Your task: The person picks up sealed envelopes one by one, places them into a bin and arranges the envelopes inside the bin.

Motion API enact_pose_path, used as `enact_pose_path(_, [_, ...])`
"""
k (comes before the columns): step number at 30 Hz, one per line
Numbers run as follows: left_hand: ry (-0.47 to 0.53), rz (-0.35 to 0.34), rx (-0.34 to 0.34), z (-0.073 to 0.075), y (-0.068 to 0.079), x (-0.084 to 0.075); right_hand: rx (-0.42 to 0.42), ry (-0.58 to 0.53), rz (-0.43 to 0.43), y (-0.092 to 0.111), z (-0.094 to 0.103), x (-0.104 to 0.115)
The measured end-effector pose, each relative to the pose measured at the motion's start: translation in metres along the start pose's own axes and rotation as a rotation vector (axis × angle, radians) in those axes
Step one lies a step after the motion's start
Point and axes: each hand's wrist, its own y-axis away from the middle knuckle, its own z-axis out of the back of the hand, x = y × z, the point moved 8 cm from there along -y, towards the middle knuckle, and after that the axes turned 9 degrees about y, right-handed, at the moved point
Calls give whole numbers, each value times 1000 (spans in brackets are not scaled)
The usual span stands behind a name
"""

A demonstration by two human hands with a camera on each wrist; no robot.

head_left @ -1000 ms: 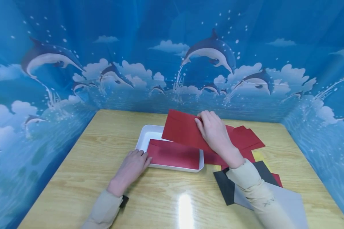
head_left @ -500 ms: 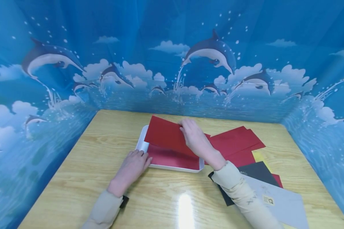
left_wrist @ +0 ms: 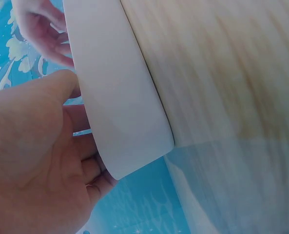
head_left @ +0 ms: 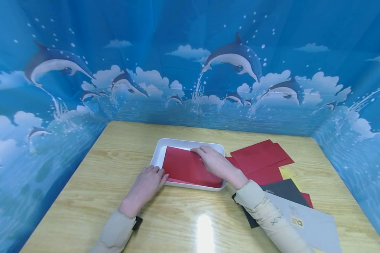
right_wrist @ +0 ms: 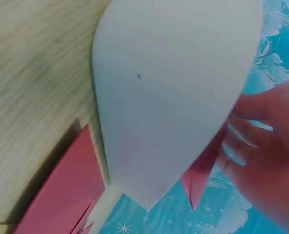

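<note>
A red envelope [head_left: 183, 165] lies slightly askew in the white tray [head_left: 158, 154], over another red envelope [head_left: 177, 181] whose front edge shows below it. My right hand [head_left: 215, 163] pinches the upper envelope along its far right part. In the right wrist view, thumb and fingers meet at the red paper [right_wrist: 200, 178], partly hidden behind the tray wall [right_wrist: 173, 87]. At the tray's front left corner, my left hand [head_left: 145, 184] hooks its fingers over the rim. The left wrist view has this hand [left_wrist: 42, 156] against the tray's outer wall [left_wrist: 115, 97].
Several red envelopes [head_left: 256, 156] lie spread right of the tray. Nearer the front are a dark grey envelope [head_left: 285, 191], a light grey one [head_left: 316, 221] with a small label, and a bit of yellow paper [head_left: 285, 173]. A dolphin-print curtain [head_left: 190, 70] surrounds the wooden table [head_left: 114, 147].
My right hand has carried the red envelope left and lowered it into the tray onto the one lying there. My left hand has stayed at the tray's corner.
</note>
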Motion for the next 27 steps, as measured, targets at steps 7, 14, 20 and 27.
enact_pose_path(7, [6, 10, -3, 0, 0, 0, 85, -6, -20, 5, -11, -4])
enact_pose_path(14, [-1, 11, 10, 0, 0, 0, 141, -17, -33, 12, -18, -10])
enact_pose_path(20, [-13, -1, 1, 1, 1, -1, 10, 4, -42, 22, 1, -14])
enact_pose_path(27, [-11, -12, -18, 2, 1, -3, -241, 77, -73, 47, 44, -18])
